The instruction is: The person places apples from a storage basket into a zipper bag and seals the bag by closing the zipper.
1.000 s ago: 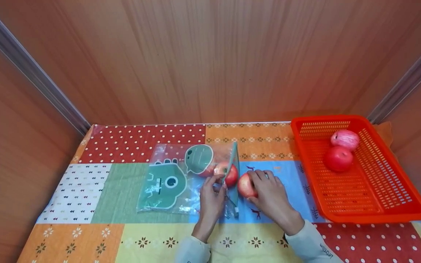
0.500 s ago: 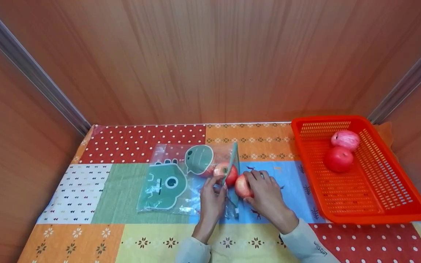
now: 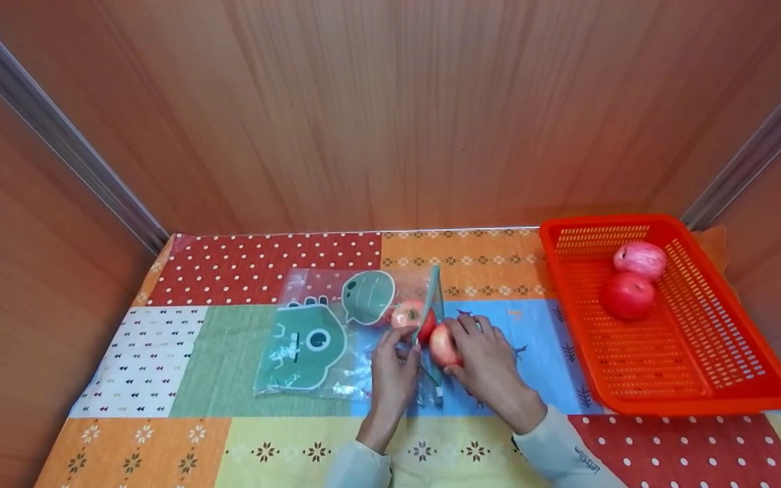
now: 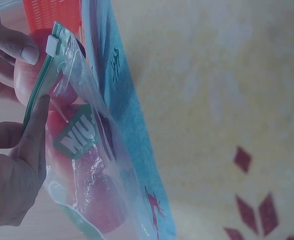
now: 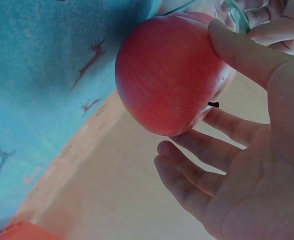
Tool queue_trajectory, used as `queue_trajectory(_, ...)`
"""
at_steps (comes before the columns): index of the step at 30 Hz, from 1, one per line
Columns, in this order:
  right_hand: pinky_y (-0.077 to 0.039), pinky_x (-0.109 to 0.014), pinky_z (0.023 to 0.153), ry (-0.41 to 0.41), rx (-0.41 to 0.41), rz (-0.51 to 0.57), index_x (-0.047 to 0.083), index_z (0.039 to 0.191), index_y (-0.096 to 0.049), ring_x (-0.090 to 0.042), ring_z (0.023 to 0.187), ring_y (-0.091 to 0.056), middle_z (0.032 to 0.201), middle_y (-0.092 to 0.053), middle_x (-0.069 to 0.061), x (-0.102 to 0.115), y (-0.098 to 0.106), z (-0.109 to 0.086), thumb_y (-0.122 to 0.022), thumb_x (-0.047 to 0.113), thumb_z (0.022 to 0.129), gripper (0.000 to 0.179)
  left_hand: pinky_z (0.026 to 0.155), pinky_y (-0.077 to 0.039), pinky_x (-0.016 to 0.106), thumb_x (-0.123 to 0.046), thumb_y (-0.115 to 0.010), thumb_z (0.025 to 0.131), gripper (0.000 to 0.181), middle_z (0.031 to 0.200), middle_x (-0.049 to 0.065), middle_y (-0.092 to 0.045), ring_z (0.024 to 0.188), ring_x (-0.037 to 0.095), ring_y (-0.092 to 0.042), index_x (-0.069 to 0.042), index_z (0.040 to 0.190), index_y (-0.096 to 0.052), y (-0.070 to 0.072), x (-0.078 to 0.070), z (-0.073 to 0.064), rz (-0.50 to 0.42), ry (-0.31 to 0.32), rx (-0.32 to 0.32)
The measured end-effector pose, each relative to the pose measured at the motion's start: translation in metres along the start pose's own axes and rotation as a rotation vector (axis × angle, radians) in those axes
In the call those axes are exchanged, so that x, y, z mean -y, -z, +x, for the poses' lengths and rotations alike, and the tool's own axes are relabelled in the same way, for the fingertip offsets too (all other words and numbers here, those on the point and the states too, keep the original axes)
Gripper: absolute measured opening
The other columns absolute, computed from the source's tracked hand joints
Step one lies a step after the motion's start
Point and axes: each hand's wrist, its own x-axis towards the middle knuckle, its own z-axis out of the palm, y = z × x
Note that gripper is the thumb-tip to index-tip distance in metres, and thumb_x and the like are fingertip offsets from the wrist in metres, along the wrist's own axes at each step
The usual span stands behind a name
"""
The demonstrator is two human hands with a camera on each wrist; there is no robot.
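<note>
A clear zip bag (image 3: pixel 356 369) with green cartoon prints lies flat, its green-edged mouth toward the right. My left hand (image 3: pixel 392 373) pinches the edge of that mouth and lifts it; the white slider (image 4: pixel 52 45) shows in the left wrist view. Inside the bag near the mouth is a red apple (image 3: pixel 409 314), with more red fruit (image 4: pixel 94 195) behind the plastic. My right hand (image 3: pixel 489 356) grips another apple (image 5: pixel 169 75) between thumb and fingers, right at the bag's mouth. Its dark stem (image 5: pixel 213 104) faces the palm.
An orange-red plastic basket (image 3: pixel 668 403) stands on the right, holding a red apple (image 3: pixel 628 295) and a pink striped fruit (image 3: pixel 641 260). A patchwork cloth (image 3: pixel 309 434) covers the table. Wood-grain panels (image 3: pixel 390 115) close off the back and both sides.
My right hand has moved left with its apple, up to the bag's mouth. The apple just inside has shifted slightly left. My left hand keeps its pinch on the bag edge.
</note>
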Motion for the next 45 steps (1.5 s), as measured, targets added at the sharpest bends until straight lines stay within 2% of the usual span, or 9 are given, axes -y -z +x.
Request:
queue_trajectory(5, -0.055, -0.055, 0.096, 0.023, -0.025, -0.005, 0.002, 0.135, -0.064, -0.039, 0.120, -0.056, 0.129, -0.065, -0.018, 0.001, -0.003, 0.001, -0.098, 0.023, 0.074, 0.073, 0.075, -0.056, 0.024, 0.008, -0.070, 0.094, 0.032, 0.114, 0.010, -0.068, 0.087, 0.022, -0.064, -0.004, 0.124, -0.072, 0.000, 0.000, 0.001, 0.001, -0.011, -0.007)
queue_trajectory(14, -0.054, -0.057, 0.098, 0.022, -0.008, 0.025, 0.004, 0.135, -0.065, -0.040, 0.123, -0.056, 0.129, -0.066, -0.017, 0.004, -0.007, 0.005, -0.096, 0.022, 0.077, 0.068, 0.077, -0.058, 0.026, 0.009, -0.070, 0.094, 0.034, 0.118, 0.010, -0.069, 0.093, 0.020, -0.065, -0.004, 0.125, -0.072, 0.000, 0.001, 0.001, 0.001, -0.042, -0.013)
queue_trajectory(22, -0.053, -0.060, 0.099, 0.059, -0.047, 0.043, 0.005, 0.137, -0.064, -0.041, 0.124, -0.056, 0.132, -0.065, -0.017, 0.004, -0.012, 0.009, -0.096, 0.020, 0.078, 0.068, 0.074, -0.056, 0.024, 0.010, -0.069, 0.095, 0.033, 0.113, 0.009, -0.066, 0.087, 0.016, -0.062, -0.003, 0.125, -0.072, 0.000, 0.001, 0.000, -0.003, -0.043, -0.015)
queue_trajectory(34, -0.055, -0.054, 0.095, 0.065, -0.085, 0.094, 0.007, 0.137, -0.064, -0.035, 0.119, -0.058, 0.131, -0.067, -0.014, 0.002, -0.021, 0.014, -0.097, 0.023, 0.076, 0.071, 0.073, -0.058, 0.025, 0.008, -0.072, 0.093, 0.033, 0.112, 0.010, -0.068, 0.086, 0.017, -0.064, -0.002, 0.124, -0.072, 0.000, 0.001, 0.003, 0.012, -0.066, -0.040)
queue_trajectory(40, -0.054, -0.054, 0.097, 0.043, -0.055, 0.169, 0.009, 0.140, -0.062, -0.033, 0.120, -0.057, 0.136, -0.066, -0.012, -0.001, -0.025, 0.016, -0.097, 0.021, 0.077, 0.074, 0.076, -0.058, 0.024, 0.005, -0.072, 0.095, 0.033, 0.115, 0.008, -0.068, 0.091, 0.017, -0.064, -0.005, 0.127, -0.072, -0.001, -0.001, 0.004, 0.010, -0.022, -0.021)
queue_trajectory(45, -0.054, -0.053, 0.098, 0.049, -0.054, 0.199, 0.009, 0.142, -0.061, -0.033, 0.120, -0.057, 0.137, -0.066, -0.011, -0.004, -0.028, 0.018, -0.096, 0.021, 0.078, 0.073, 0.074, -0.059, 0.024, 0.005, -0.072, 0.096, 0.033, 0.112, 0.009, -0.067, 0.087, 0.016, -0.065, -0.004, 0.127, -0.071, 0.000, -0.001, 0.004, -0.003, -0.003, -0.012)
